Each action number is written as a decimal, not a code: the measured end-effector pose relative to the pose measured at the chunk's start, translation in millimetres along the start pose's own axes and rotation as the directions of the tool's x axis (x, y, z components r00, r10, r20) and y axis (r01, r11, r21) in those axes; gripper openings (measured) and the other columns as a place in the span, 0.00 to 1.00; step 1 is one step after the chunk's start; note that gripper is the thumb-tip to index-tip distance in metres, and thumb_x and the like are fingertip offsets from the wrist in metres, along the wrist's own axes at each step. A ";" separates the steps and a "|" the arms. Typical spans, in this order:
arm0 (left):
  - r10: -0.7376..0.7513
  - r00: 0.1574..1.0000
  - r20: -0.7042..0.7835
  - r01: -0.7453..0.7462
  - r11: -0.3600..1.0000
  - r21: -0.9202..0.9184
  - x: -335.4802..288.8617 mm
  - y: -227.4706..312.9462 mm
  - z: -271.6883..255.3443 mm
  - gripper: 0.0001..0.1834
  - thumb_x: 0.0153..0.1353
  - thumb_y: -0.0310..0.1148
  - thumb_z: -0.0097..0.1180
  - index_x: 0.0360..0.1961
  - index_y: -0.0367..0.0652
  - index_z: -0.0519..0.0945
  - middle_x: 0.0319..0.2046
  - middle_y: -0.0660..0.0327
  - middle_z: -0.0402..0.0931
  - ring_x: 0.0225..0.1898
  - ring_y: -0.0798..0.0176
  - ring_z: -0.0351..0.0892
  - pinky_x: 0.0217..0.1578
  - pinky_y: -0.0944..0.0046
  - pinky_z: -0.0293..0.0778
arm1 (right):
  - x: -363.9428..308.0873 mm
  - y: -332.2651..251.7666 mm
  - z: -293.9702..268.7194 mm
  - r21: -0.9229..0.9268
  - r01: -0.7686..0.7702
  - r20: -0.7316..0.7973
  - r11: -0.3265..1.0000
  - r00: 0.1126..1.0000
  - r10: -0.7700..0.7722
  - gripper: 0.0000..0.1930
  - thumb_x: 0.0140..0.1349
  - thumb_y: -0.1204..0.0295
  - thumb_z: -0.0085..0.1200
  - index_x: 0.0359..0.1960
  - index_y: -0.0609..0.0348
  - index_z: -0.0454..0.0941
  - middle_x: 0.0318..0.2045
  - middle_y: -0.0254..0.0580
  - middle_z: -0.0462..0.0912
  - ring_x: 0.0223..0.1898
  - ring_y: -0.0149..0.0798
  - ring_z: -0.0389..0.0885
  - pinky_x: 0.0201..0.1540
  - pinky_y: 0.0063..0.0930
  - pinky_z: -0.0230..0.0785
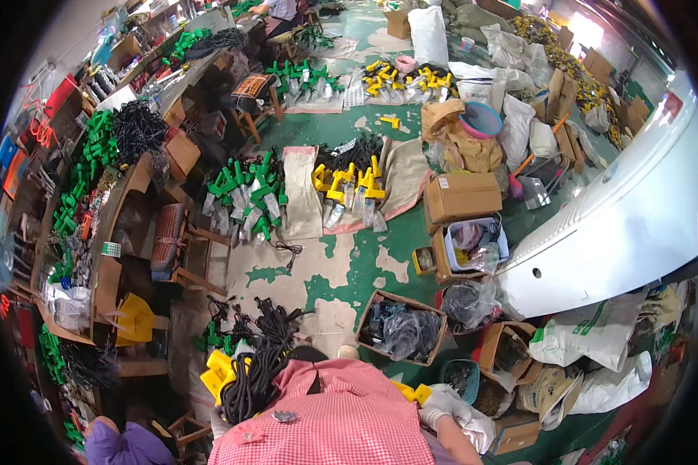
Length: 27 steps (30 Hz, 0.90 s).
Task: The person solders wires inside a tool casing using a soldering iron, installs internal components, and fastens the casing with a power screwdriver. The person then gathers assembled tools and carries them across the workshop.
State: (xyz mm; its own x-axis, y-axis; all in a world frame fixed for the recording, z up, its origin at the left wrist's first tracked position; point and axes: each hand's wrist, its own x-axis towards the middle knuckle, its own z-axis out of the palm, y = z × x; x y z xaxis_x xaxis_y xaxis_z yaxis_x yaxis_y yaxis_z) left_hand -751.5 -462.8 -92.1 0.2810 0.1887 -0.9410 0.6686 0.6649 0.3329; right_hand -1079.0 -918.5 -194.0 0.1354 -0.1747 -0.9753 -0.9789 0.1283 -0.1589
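A bundle of coiled black cables (257, 381) with yellow gun-shaped plastic tools (219, 376) on it rises at my left side, against my red checked apron. My gloved left hand (221, 425) is at the lower edge of this bundle, closed on it; its fingers are mostly hidden. At my right side, my right hand (436, 409), in a whitish glove, is closed on another yellow gun-shaped tool (412, 392), largely hidden by the apron. Just ahead of the bundle, more black cables (275, 319) and green tools (211, 338) lie on the floor.
Ahead, yellow tools (349, 186) and green tools (248, 190) lie in piles on cloth sheets. Wooden stools (198, 248) and a cluttered workbench (124, 201) line the left. An open carton (402, 327), sacks and a large white curved panel (609, 209) stand right. Someone's purple garment (128, 446) shows lower left.
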 end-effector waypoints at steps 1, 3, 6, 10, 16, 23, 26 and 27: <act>-0.105 0.988 -0.114 0.106 0.994 0.003 -15.1 7.1 37.8 0.16 0.54 0.49 0.57 0.30 0.48 0.79 0.39 0.59 0.84 0.43 0.53 0.81 0.51 0.52 0.76 | 2.7 -9.6 -7.0 0.013 -0.002 0.002 1.000 1.000 0.002 0.31 0.52 0.56 0.67 0.54 0.63 0.79 0.47 0.47 0.84 0.48 0.46 0.82 0.51 0.35 0.74; -0.062 0.996 -0.063 0.063 0.998 0.015 2.1 25.4 42.9 0.15 0.54 0.48 0.57 0.32 0.47 0.79 0.39 0.59 0.84 0.43 0.53 0.81 0.51 0.52 0.76 | 15.6 -35.9 -30.1 -0.169 -0.050 -0.013 0.984 0.999 0.049 0.32 0.51 0.53 0.68 0.52 0.64 0.79 0.47 0.50 0.84 0.47 0.48 0.82 0.51 0.36 0.73; -0.019 0.996 0.088 0.013 0.998 0.069 42.9 51.0 98.2 0.16 0.55 0.45 0.58 0.37 0.45 0.80 0.37 0.58 0.83 0.42 0.52 0.81 0.51 0.52 0.76 | 97.0 3.0 -34.2 -0.256 -0.063 -0.085 0.965 0.995 0.043 0.33 0.53 0.48 0.65 0.52 0.62 0.80 0.49 0.52 0.83 0.50 0.46 0.82 0.52 0.37 0.73; -0.039 0.966 0.255 -0.016 0.977 0.211 54.1 37.0 200.5 0.16 0.56 0.46 0.57 0.37 0.45 0.80 0.38 0.55 0.83 0.42 0.49 0.80 0.53 0.47 0.74 | 108.6 -50.6 -28.5 -0.326 -0.163 -0.161 0.931 0.980 0.115 0.35 0.52 0.42 0.63 0.51 0.61 0.80 0.47 0.51 0.84 0.48 0.45 0.84 0.48 0.37 0.74; -0.233 0.937 0.261 0.121 0.916 0.382 -21.7 16.0 393.9 0.23 0.66 0.46 0.40 0.49 0.42 0.78 0.46 0.49 0.82 0.49 0.44 0.81 0.58 0.41 0.71 | 80.8 -15.6 -107.3 -0.088 -0.288 -0.300 0.954 0.921 0.250 0.26 0.53 0.47 0.63 0.36 0.63 0.82 0.32 0.47 0.85 0.35 0.48 0.83 0.37 0.41 0.73; -0.290 0.933 0.214 0.234 0.939 0.254 -35.7 36.9 577.8 0.16 0.64 0.46 0.46 0.28 0.47 0.77 0.37 0.52 0.83 0.43 0.44 0.81 0.54 0.39 0.74 | 59.1 -197.4 -176.2 0.111 -0.193 -0.132 0.975 0.969 0.207 0.19 0.59 0.55 0.63 0.35 0.63 0.82 0.23 0.42 0.79 0.21 0.39 0.75 0.27 0.37 0.69; -0.234 0.955 0.180 0.176 0.941 0.289 -56.4 38.3 642.1 0.16 0.62 0.45 0.50 0.21 0.50 0.71 0.31 0.53 0.81 0.37 0.45 0.81 0.49 0.39 0.76 | 37.3 -232.5 -213.8 0.314 -0.283 -0.109 0.906 0.938 0.330 0.19 0.62 0.55 0.60 0.34 0.62 0.82 0.21 0.41 0.78 0.20 0.37 0.74 0.24 0.37 0.67; -0.222 0.953 0.207 0.146 0.933 0.330 -54.5 32.6 665.8 0.17 0.62 0.47 0.50 0.20 0.51 0.71 0.30 0.59 0.81 0.38 0.51 0.80 0.50 0.44 0.76 | 17.5 -284.9 -235.6 0.356 -0.298 -0.137 0.886 0.921 0.365 0.19 0.63 0.55 0.59 0.32 0.62 0.82 0.20 0.40 0.77 0.19 0.37 0.73 0.23 0.37 0.66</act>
State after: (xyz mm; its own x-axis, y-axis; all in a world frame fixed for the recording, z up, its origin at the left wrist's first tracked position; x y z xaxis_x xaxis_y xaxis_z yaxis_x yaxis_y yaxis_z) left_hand -286.6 -932.6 10.4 0.2619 -0.1177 -0.9579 0.8918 0.4089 0.1936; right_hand -833.7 -1188.1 -129.7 -0.2531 -0.2477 -0.9352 -0.8533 0.5127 0.0951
